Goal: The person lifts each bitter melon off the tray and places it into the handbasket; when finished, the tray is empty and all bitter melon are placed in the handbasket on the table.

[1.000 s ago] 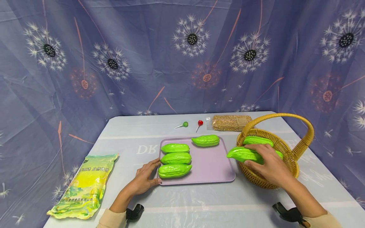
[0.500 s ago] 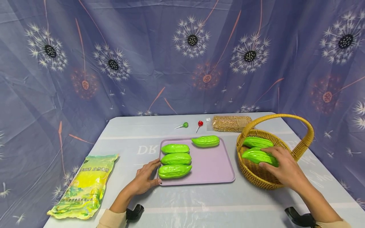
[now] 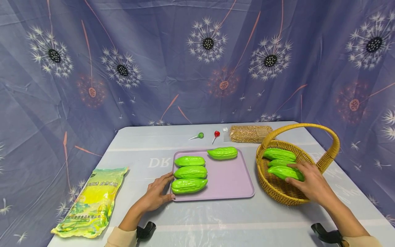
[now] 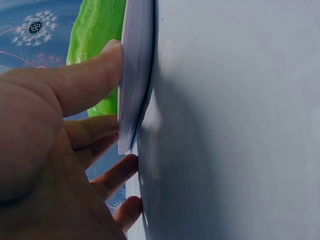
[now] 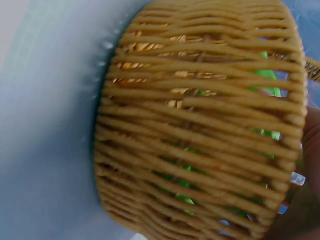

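Inside the wicker basket [image 3: 268, 188], my right hand [image 3: 311, 180] grips the nearest bitter melon [image 3: 285, 172], thumb on its near side and fingers over its right end. Two more bitter melons [image 3: 279, 154] lie just behind it. In the right wrist view the woven basket wall [image 5: 200, 115] hides most of the melons and fingers. My left hand [image 3: 157, 192] rests against the left edge of the lilac tray [image 3: 229, 178]. The left wrist view shows the thumb [image 4: 95, 75] on the tray rim [image 4: 135, 65]. Three bitter melons [image 3: 189, 185] line the tray's left side; another bitter melon [image 3: 223, 153] lies at its back.
A yellow-green printed bag [image 3: 92, 202] lies at the left of the table. Behind the tray are a green lollipop [image 3: 200, 134], a red lollipop [image 3: 216, 133] and a clear pack of grain [image 3: 250, 133]. The basket's tall handle [image 3: 308, 125] arches above its back right.
My right hand has carried the bitter melon from above the basket's left rim rightward and down into the basket, in front of the other two. The left hand and tray have stayed put.
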`<state>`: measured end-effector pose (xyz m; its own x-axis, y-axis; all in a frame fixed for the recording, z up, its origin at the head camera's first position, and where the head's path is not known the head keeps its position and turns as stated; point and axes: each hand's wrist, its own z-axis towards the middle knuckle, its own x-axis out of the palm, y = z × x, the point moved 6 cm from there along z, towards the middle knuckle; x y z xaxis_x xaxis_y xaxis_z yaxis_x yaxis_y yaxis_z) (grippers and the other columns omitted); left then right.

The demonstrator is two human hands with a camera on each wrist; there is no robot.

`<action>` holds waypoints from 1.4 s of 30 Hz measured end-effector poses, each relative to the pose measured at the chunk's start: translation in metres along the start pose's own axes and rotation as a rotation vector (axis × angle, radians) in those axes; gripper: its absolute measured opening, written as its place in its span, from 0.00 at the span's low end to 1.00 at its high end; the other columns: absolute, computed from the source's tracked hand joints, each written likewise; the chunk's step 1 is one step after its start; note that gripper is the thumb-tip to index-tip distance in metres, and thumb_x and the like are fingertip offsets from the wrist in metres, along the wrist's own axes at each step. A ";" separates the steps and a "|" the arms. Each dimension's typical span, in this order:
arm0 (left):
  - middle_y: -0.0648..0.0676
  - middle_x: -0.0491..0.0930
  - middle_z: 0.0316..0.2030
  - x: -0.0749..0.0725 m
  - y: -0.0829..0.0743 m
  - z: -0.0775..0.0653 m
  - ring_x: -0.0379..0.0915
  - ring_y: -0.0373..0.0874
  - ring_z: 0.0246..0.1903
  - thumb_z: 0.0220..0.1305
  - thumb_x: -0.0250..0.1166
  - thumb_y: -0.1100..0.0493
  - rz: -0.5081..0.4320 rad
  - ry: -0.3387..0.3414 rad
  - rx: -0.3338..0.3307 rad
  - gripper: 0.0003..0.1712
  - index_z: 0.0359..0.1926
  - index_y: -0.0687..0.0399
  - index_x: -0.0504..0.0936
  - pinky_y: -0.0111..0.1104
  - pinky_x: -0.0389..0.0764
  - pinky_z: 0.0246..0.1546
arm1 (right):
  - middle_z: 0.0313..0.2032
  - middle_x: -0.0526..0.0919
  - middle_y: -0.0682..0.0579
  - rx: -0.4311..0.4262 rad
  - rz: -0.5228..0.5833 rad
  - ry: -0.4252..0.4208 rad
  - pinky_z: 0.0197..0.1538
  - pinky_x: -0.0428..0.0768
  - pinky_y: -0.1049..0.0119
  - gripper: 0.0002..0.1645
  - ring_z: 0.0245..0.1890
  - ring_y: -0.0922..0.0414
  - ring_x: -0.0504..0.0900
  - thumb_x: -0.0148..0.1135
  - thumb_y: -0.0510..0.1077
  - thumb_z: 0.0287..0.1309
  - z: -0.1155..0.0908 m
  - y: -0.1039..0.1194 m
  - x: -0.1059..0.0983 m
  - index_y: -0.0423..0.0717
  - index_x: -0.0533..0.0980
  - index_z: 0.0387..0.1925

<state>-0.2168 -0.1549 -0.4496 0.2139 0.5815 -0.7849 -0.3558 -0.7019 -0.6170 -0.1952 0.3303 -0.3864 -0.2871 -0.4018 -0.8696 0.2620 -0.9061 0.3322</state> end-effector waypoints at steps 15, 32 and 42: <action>0.57 0.60 0.69 -0.001 0.000 -0.001 0.56 0.60 0.66 0.57 0.67 0.51 0.010 -0.009 -0.002 0.39 0.67 0.58 0.65 0.56 0.54 0.55 | 0.37 0.74 0.42 0.025 -0.097 0.077 0.34 0.64 0.58 0.29 0.37 0.44 0.70 0.74 0.48 0.42 0.000 -0.014 0.012 0.39 0.78 0.47; 0.57 0.59 0.70 0.000 0.000 0.000 0.55 0.60 0.67 0.57 0.67 0.51 -0.001 -0.002 0.001 0.39 0.67 0.58 0.64 0.57 0.54 0.56 | 0.37 0.75 0.39 0.043 -0.139 0.154 0.36 0.65 0.53 0.31 0.37 0.43 0.70 0.74 0.50 0.42 0.005 -0.022 0.015 0.36 0.78 0.46; 0.57 0.59 0.70 0.001 0.001 0.000 0.54 0.60 0.67 0.57 0.67 0.51 -0.008 0.004 -0.004 0.39 0.67 0.58 0.64 0.58 0.53 0.56 | 0.35 0.73 0.42 0.051 -0.146 0.131 0.34 0.60 0.59 0.31 0.35 0.46 0.68 0.74 0.50 0.41 0.003 -0.024 0.016 0.39 0.77 0.48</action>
<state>-0.2170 -0.1548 -0.4504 0.2207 0.5855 -0.7800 -0.3500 -0.6990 -0.6237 -0.2092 0.3448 -0.4072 -0.1953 -0.2482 -0.9488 0.1782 -0.9603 0.2145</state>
